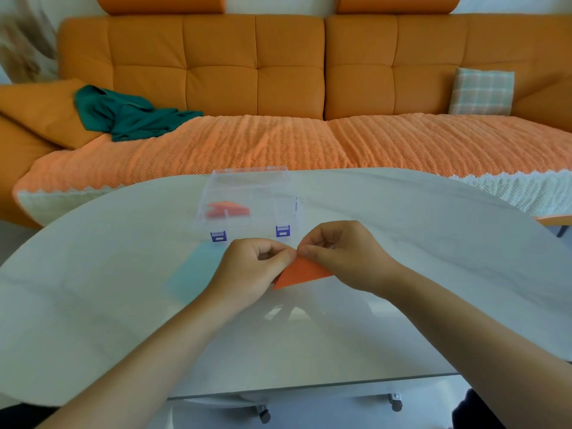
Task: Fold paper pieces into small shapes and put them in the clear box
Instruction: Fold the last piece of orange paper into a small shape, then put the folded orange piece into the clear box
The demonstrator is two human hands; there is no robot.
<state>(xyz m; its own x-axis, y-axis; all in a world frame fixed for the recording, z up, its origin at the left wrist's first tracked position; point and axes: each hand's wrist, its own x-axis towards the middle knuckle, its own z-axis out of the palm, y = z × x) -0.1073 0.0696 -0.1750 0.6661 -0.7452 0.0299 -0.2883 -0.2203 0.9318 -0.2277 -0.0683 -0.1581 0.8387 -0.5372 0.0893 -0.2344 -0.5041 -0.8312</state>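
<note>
Your left hand (250, 267) and right hand (343, 252) both pinch the orange paper triangle (305, 272) at its far tip, long edge lying left-right; the clear box (247, 196) sits just beyond, slightly left

The clear box (247, 193) stands on the tabletop (93, 305), with a folded shape (227, 209) in its left part. Nearer, the left hand (247, 267) and the right hand (343, 255) hold a paper piece (305, 270), and a flat sheet (192, 274) lies left of them. Behind is a sofa (278, 72), with a cloth (130, 114) at its left and a cushion (481, 91) at its right.
</note>
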